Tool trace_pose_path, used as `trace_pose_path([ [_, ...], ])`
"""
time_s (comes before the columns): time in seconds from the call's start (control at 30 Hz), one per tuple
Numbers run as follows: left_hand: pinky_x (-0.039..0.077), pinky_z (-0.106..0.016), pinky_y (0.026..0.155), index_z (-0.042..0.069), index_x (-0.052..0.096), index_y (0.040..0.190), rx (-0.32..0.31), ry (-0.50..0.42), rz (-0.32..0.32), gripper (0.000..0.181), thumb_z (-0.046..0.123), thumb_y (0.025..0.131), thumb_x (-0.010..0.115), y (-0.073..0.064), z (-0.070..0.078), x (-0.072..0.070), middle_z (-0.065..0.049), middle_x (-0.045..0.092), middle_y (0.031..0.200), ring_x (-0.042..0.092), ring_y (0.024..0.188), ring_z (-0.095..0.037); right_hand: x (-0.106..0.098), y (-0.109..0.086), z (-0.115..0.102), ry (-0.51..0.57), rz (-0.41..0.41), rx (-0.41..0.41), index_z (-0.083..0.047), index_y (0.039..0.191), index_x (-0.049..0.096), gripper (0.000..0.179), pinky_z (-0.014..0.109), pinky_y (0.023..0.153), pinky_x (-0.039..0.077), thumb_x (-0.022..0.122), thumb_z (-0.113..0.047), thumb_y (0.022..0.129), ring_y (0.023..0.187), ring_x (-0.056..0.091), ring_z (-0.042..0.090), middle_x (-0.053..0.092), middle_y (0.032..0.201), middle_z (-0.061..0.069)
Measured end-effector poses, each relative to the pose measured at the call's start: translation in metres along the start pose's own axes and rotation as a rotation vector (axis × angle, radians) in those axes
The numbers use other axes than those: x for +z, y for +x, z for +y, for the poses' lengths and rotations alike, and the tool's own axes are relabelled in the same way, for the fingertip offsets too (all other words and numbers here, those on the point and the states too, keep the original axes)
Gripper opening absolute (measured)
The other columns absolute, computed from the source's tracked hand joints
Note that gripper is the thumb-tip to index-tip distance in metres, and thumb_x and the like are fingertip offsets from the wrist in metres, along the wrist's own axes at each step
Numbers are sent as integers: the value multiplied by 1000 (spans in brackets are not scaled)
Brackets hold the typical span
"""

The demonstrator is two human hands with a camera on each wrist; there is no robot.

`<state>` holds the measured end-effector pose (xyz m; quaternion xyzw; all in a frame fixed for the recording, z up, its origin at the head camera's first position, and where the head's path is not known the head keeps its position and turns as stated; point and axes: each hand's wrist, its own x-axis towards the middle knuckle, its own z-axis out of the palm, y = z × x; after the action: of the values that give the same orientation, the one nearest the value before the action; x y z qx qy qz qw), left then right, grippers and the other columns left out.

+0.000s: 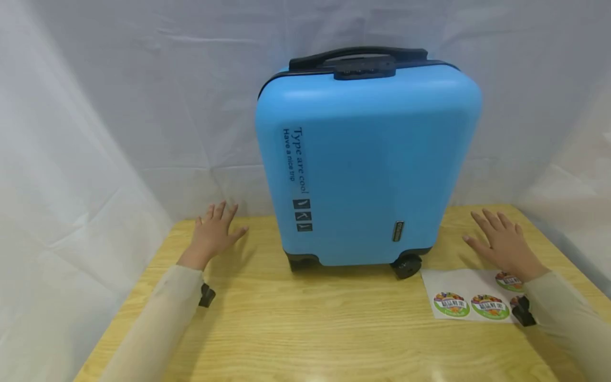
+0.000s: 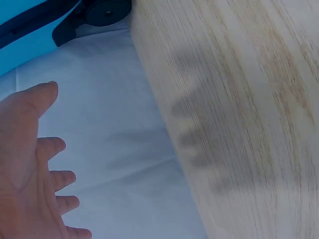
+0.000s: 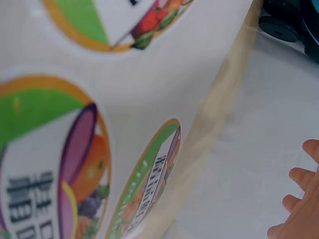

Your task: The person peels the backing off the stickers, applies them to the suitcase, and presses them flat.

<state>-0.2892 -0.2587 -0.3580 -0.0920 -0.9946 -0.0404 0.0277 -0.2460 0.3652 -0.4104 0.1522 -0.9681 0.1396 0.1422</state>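
Note:
A blue suitcase [image 1: 363, 170] with a black top handle stands upright on the wooden table, printed lettering down its left side. To its left is my left hand [image 1: 212, 233], fingers spread, apart from the case and holding nothing. On the other side my right hand [image 1: 506, 244] is likewise spread, above the far edge of a white sticker sheet [image 1: 429, 281] with oval fruit-pictured stickers. In the left wrist view, the left fingers [image 2: 60, 179] are separate and only a dark wheel [image 2: 107, 11] and lower corner of the suitcase show. The right fingers [image 3: 301, 179] appear at the right wrist view's edge.
The light wooden table [image 1: 286, 329] ends in a far edge just behind the suitcase. White cloth [image 1: 143, 106] hangs behind and along both sides. A black wrist device [image 1: 206, 295] sits below the left sleeve cuff, another [image 1: 523, 312] by the right one.

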Motion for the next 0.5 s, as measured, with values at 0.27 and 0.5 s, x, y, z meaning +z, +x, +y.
trace_pose_path([
  [0.27, 12, -72, 102, 9, 20, 150, 16, -5, 25, 74, 50, 95, 45, -6, 0, -2, -25, 12, 153, 8, 138, -50, -3, -1, 7, 4, 7, 0, 1, 148, 22, 70, 77, 94, 10, 49, -37, 96, 129, 14, 61, 19, 146, 35],
  [0.5, 12, -72, 102, 10, 19, 151, 23, -15, 44, 76, 55, 94, 43, -19, -4, -1, -26, 13, 153, 8, 138, -50, -3, -16, 11, 36, 8, -19, -5, 150, 16, 71, 77, 96, 4, 51, -34, 96, 134, 5, 57, 15, 149, 33],
])
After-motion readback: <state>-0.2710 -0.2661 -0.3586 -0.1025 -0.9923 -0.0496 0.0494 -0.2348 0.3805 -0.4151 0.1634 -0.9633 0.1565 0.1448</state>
